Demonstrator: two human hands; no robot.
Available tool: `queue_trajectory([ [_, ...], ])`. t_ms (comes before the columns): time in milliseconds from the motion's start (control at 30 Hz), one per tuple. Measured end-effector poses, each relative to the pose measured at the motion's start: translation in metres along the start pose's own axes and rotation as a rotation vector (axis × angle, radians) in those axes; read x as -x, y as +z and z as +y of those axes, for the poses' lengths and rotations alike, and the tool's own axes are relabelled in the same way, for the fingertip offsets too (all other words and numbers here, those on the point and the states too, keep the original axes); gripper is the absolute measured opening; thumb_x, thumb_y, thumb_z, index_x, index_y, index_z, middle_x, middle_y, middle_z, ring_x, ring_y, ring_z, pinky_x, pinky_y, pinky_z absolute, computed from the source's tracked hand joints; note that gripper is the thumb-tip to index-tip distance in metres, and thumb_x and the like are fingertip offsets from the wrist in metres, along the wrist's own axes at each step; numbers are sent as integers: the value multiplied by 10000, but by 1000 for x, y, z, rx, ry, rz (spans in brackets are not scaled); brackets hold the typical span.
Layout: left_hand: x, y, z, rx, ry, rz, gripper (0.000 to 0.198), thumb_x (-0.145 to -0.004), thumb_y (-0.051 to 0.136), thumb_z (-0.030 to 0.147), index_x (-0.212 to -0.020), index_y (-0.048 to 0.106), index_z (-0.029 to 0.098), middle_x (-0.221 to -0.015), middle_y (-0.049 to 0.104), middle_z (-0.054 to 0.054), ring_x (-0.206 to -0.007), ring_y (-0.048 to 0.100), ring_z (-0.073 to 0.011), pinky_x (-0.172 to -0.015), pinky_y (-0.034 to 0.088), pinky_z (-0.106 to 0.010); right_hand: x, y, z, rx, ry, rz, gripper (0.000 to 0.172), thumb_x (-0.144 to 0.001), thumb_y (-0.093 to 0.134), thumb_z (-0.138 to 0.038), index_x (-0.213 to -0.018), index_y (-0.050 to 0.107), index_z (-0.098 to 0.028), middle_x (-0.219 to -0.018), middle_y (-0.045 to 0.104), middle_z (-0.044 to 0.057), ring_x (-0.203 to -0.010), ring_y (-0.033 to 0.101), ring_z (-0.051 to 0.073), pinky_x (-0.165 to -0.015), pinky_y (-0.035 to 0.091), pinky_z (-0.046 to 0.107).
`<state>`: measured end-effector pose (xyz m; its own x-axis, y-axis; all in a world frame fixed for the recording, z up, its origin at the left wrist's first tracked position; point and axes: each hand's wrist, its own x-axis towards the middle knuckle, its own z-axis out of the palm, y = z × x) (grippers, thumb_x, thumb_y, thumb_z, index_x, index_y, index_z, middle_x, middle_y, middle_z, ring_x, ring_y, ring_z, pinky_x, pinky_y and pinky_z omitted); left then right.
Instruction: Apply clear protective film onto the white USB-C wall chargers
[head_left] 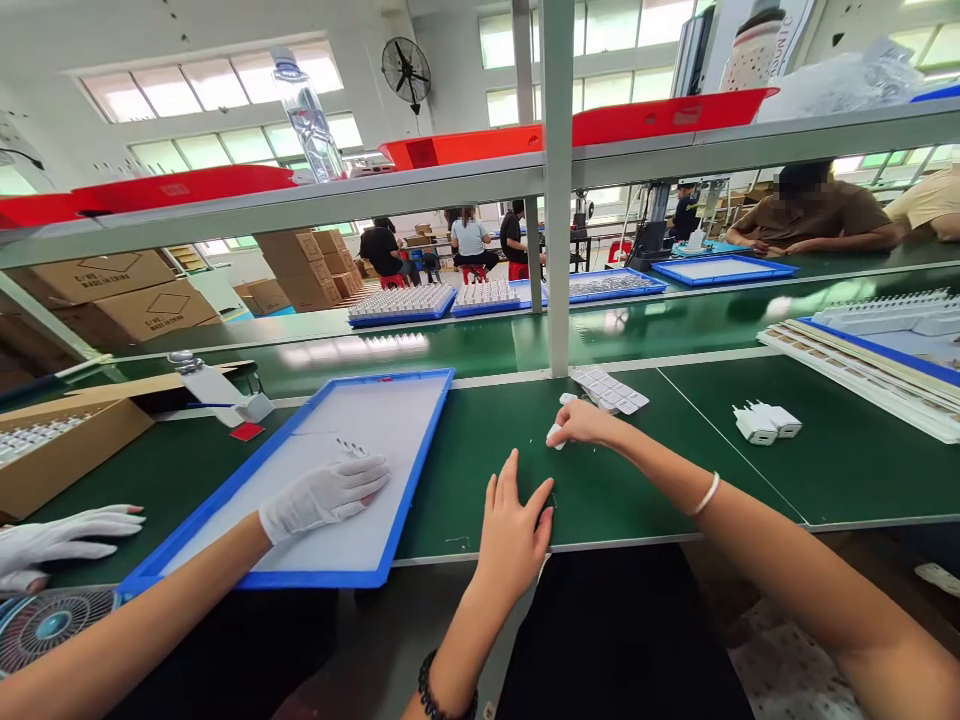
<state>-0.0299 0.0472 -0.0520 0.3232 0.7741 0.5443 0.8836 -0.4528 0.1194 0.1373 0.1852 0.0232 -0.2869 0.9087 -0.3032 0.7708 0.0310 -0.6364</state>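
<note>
My left hand [514, 530] lies flat on the green table [637, 480] near its front edge, fingers stretched out and holding nothing. My right hand [589, 422] reaches further forward and is closed in a pinch on a small white plug adapter [555, 434] resting on the table. Just beyond it lies a strip of white parts [609, 390]. Two more white adapters [765, 421] sit to the right. A co-worker's white-gloved hand [326, 495] rests on a blue-rimmed white tray [420, 470] beside a small pronged part [349, 447].
The co-worker's other gloved hand [64, 538] lies at far left by a cardboard box [67, 445] and a small fan [45, 620]. A shelf post [559, 200] stands behind the strip. Stacked trays [862, 350] fill the right. People sit at benches beyond.
</note>
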Motion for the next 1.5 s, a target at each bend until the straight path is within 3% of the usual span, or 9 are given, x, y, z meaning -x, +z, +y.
queue_trajectory([
  [100, -12, 6, 12, 68, 57, 10, 346, -907, 563, 151, -1246, 617, 197, -1572, 282, -240, -1429, 375, -429, -1054, 456, -634, 32, 21, -3, -153, -95, 23, 223, -892, 696, -228, -1074, 603, -139, -860, 653, 3, -704, 629, 129, -611, 519, 249],
  [233, -25, 14, 25, 261, 14, 48, 254, -930, 472, 106, -1139, 617, 108, -1501, 387, -265, -1211, 624, -341, -940, 586, -489, 66, 33, -3, -324, -163, 80, 322, -760, 714, -122, -1016, 527, -178, -727, 598, -48, -661, 575, 130, -554, 418, 232],
  [500, -29, -1, 24, 492, -4, 17, 288, -942, 463, 103, -1179, 614, 166, -1285, 641, -125, -1173, 625, -264, -1016, 531, -466, 88, 31, 23, -547, -248, -13, 192, -894, 584, -349, -925, 485, -188, -670, 560, -35, -636, 524, 133, -576, 399, 252],
  [733, -32, -14, 26, 637, 4, -138, 214, -949, 477, 140, -905, 681, 184, -1035, 679, -72, -923, 656, -184, -832, 542, -304, 102, 39, 37, -535, -283, 31, 445, -849, 620, -503, -1135, 464, -199, -615, 557, -70, -545, 494, 124, -507, 390, 232],
  [833, -33, -13, 20, 769, -115, -213, 211, -950, 536, 257, -836, 699, 186, -1002, 652, -73, -924, 636, -192, -833, 507, -300, 106, 7, 59, -443, -223, 180, 447, -786, 674, -532, -1079, 600, -203, -721, 658, -1, -639, 596, 161, -588, 475, 273],
  [933, -32, -9, 13, 853, -217, -271, 260, -929, 569, 355, -803, 720, 185, -1002, 608, -83, -912, 617, -202, -802, 490, -303, 110, -42, 105, -305, -37, 534, 372, -855, 561, -516, -1017, 654, -194, -1062, 676, 106, -1013, 620, 259, -870, 487, 378],
  [1100, -31, -5, 9, 989, -301, -326, 295, -912, 569, 402, -827, 759, 193, -987, 607, -88, -900, 616, -211, -791, 492, -309, 112, -84, 186, -59, 367, 919, 666, -800, 636, -508, -1362, 526, -168, -1512, 293, 253, -1422, 205, 493, -1052, 278, 638],
  [1267, -32, -2, 6, 1075, -366, -341, 244, -884, 595, 353, -861, 783, 200, -1030, 707, -99, -1024, 646, -254, -936, 501, -369, 103, -71, 210, 52, 445, 882, 552, -834, 600, -391, -1353, 578, -205, -1310, 518, 222, -1206, 540, 426, -980, 408, 539],
  [1500, -29, -5, 11, 1119, -347, -272, 230, -873, 645, 333, -1022, 744, 187, -1222, 654, -116, -1054, 675, -238, -938, 568, -386, 108, -48, 167, 45, 270, 832, 713, -747, 656, -368, -1374, 480, -77, -1208, 594, 240, -1126, 576, 400, -932, 447, 480],
])
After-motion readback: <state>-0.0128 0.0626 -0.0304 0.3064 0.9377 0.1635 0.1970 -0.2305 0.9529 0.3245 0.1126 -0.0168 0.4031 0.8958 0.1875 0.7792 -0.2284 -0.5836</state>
